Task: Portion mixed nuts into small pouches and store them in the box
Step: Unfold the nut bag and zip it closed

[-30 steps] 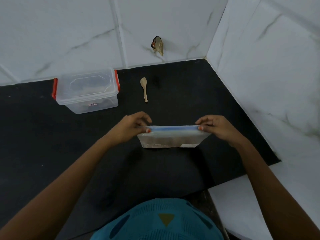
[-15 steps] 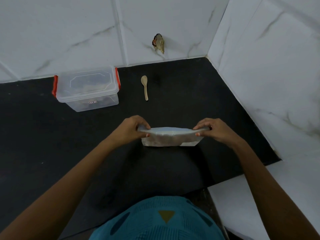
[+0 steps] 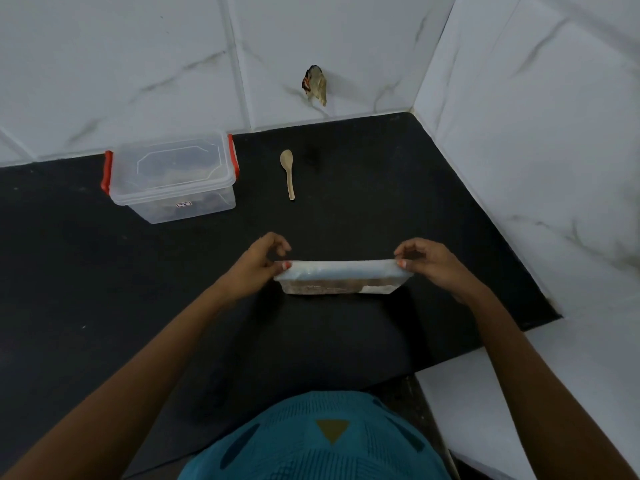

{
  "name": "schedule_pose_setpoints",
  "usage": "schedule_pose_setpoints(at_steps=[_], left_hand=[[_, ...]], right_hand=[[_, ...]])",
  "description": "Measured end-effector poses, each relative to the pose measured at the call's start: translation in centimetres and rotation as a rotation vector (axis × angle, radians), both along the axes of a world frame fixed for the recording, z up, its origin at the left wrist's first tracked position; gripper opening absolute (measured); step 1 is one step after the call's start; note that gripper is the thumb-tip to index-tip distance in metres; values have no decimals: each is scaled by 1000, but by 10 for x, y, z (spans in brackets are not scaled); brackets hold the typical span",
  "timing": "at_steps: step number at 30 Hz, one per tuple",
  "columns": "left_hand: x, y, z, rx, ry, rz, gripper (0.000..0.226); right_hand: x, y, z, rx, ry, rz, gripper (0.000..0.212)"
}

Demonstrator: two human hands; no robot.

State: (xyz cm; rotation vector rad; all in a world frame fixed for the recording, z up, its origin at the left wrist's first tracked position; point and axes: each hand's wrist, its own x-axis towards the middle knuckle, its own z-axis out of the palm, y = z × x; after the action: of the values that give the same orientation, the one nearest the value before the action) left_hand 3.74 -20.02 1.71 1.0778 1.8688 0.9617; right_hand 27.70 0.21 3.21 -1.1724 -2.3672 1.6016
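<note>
The bag of nuts [image 3: 341, 280] stands on its lower edge on the black counter [image 3: 104, 289], stretched between the two hands, brown contents showing through the clear front. The left hand [image 3: 258, 265] pinches one top corner with thumb and fingertips; the right hand [image 3: 433, 263] pinches the other the same way. Held by both ends, the pale blue zip strip along the top is drawn taut and level. That probably serves to work the seal, though whether it is being opened or pressed closed I cannot tell. Keeping the bag upright would also stop nuts spilling.

There is a line of print and a white patch on the bag's front — too small to read.

Beyond the left hand, towards the wall, sits the clear box [image 3: 173, 178] with red clips, lid on, within easy reach for storing. A small white sticker [image 3: 183, 204] on its front bears dark marks I cannot make out. Straight ahead, between and beyond both hands, lies a wooden spoon [image 3: 288, 171], bowl away from the person — likely parked there for scooping portions.
</note>
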Motion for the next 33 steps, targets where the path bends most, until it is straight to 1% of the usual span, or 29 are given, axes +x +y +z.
schedule_pose_setpoints(at_steps=[4,5,6,8,9,11,14,15,17,19,23,25,28,33], left_hand=[[-1,1,-7,-89,51,6,16],[-1,0,-7,-110,45,1,15],[-1,0,-7,-122,62,-15,20],[0,-2,-7,-123,192,-72,33],[1,-2,-8,-107,276,-94,36],[4,-3,-10,-46,417,-114,33],[4,-6,-12,24,542,-161,25],[3,-6,-13,34,556,-188,22],[4,-8,-12,-2,485,-209,20],[6,-9,-12,-57,366,-200,20],[11,-10,-21,-66,163,-87,18],[14,-10,-28,-91,121,-59,18],[18,-6,-35,-147,174,-45,18],[23,1,-40,-242,435,-58,28]], right_hand=[[-1,-1,-5,-18,-36,7,16],[-1,-1,-5,-25,-62,34,17],[0,0,-5,-18,-98,73,22],[1,0,-8,61,-143,145,33],[2,0,-9,119,-139,163,33],[3,-1,-12,214,-89,170,28],[5,-3,-16,273,-26,177,19],[6,-3,-18,284,-22,181,16],[8,-3,-20,275,-18,168,13],[10,-4,-22,208,6,119,14],[8,-8,-28,20,52,0,19],[6,-10,-31,-15,39,6,19],[3,-13,-37,-29,-1,45,21],[-5,-14,-40,7,-118,93,21]])
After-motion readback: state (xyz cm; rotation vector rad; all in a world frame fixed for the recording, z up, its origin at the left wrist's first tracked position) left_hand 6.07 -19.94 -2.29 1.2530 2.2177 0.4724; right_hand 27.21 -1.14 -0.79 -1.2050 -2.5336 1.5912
